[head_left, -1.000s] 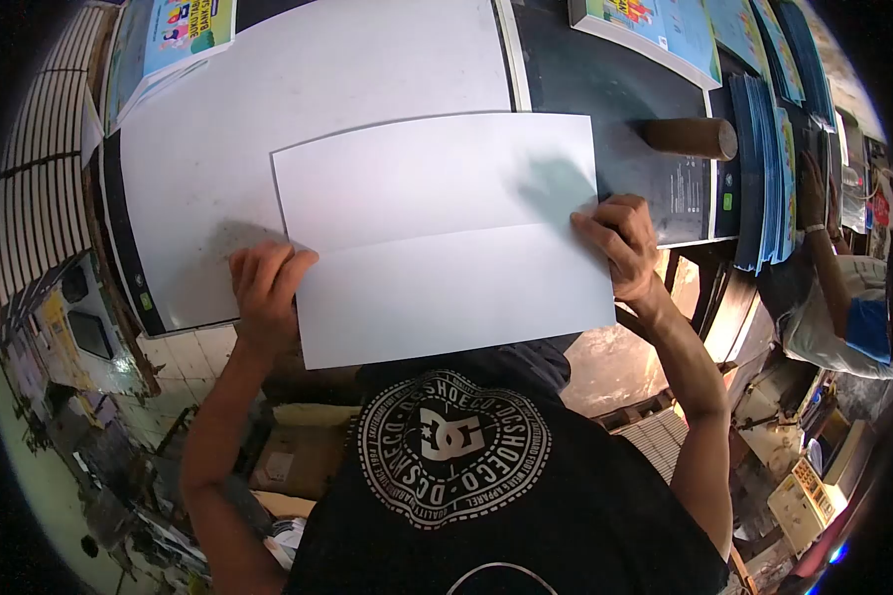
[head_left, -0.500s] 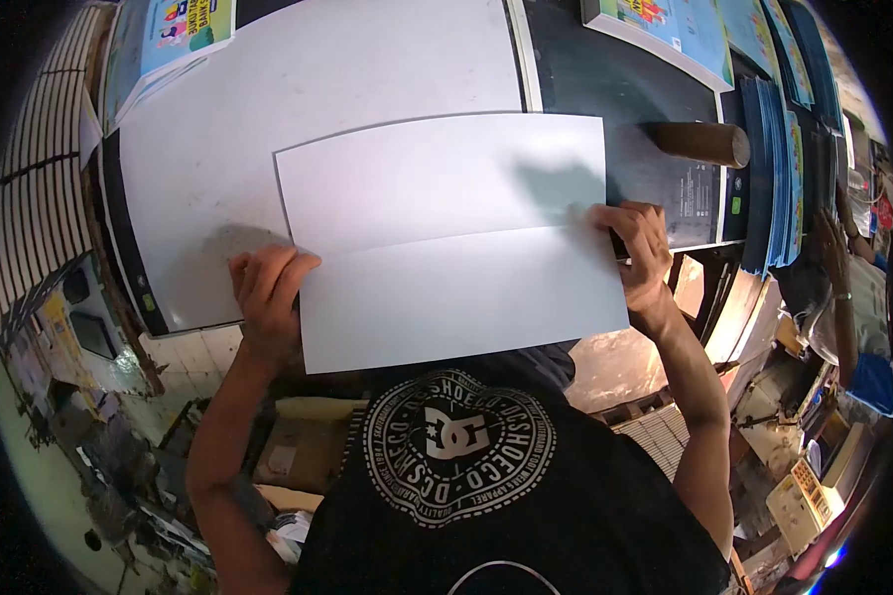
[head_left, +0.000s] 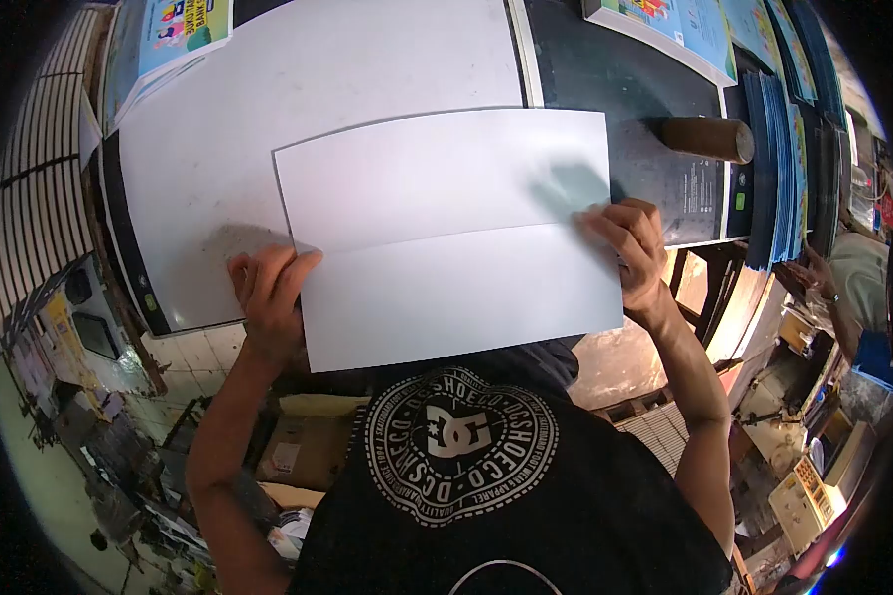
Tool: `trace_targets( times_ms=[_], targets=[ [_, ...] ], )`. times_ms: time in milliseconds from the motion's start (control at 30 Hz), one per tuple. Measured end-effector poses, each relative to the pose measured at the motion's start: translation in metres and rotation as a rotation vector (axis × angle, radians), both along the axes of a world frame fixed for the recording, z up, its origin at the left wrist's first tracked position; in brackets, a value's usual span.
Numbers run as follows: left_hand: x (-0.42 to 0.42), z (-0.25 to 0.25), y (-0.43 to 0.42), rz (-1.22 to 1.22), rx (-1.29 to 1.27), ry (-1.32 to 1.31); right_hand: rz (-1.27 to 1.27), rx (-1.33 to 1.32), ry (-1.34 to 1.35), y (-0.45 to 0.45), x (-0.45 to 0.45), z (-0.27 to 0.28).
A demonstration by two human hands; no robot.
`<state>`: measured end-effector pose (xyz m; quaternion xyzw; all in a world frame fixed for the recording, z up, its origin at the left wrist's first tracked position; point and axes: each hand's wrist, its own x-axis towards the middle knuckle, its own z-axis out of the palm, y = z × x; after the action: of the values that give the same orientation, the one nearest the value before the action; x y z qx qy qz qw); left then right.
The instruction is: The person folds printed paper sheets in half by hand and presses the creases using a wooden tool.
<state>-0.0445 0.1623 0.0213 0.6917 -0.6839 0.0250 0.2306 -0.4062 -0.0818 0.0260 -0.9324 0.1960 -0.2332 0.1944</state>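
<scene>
A white paper sheet point(head_left: 446, 288) with a crease across its middle lies over the near edge of the work surface and reaches toward my shirt. My left hand point(head_left: 271, 288) grips its left edge by the crease, thumb on top and fingers curled. At the right edge my right hand point(head_left: 630, 246) pinches the sheet at the crease's other end, its fingers bent. A shadow falls on the paper beside the right hand.
A brown cylinder point(head_left: 706, 139) lies on the dark panel point(head_left: 620, 79) at right. Blue booklets point(head_left: 772, 169) stand beyond it. Thick books lie at the upper left point(head_left: 184, 40) and upper right point(head_left: 670, 35). Another person's hand point(head_left: 817, 275) shows at far right.
My right hand and the sheet's right edge have shifted slightly right since the earliest frame. My left hand has barely moved. The other person's hand and arm have changed position.
</scene>
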Motion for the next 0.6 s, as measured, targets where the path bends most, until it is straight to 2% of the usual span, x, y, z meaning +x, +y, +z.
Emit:
trace_targets(
  times_ms=[400,500,600],
  targets=[
    [0.002,-0.002,0.005,0.009,0.023,-0.008,0.016,-0.041,0.002,0.002,0.001,0.002],
    [-0.002,-0.008,0.006,0.057,-0.056,0.043,0.026,-0.061,0.005,0.001,0.002,0.004],
    [0.002,-0.004,0.009,0.023,0.024,0.012,0.025,-0.064,0.010,0.003,0.006,0.007]
  ],
)
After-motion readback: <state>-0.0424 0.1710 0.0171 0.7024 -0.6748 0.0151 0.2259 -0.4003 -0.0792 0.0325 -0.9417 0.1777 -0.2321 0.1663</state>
